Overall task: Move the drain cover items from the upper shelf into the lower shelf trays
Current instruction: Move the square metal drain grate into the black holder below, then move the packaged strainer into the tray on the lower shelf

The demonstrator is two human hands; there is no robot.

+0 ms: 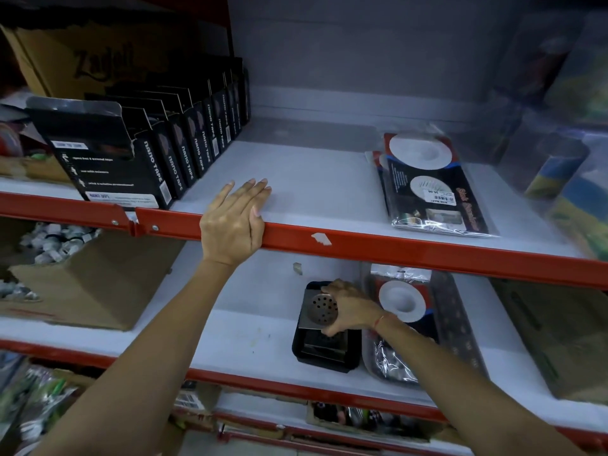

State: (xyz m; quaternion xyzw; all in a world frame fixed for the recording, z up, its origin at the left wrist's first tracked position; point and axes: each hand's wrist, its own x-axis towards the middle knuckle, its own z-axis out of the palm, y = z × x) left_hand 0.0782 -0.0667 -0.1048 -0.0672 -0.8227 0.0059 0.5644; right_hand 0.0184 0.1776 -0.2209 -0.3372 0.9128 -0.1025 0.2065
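My right hand grips a square steel drain cover with a round perforated centre, holding it tilted over a black tray on the lower shelf. More metal covers lie in that tray. Beside it on the right, a clear tray holds packaged sink strainers. On the upper shelf, a stack of packaged sink strainers lies at the right. My left hand rests flat on the upper shelf's red front edge, fingers spread, holding nothing.
A row of black nano tape boxes fills the upper shelf's left side. A cardboard box of small white parts stands on the lower shelf at left, another flat carton at right. Clear bins sit at upper right.
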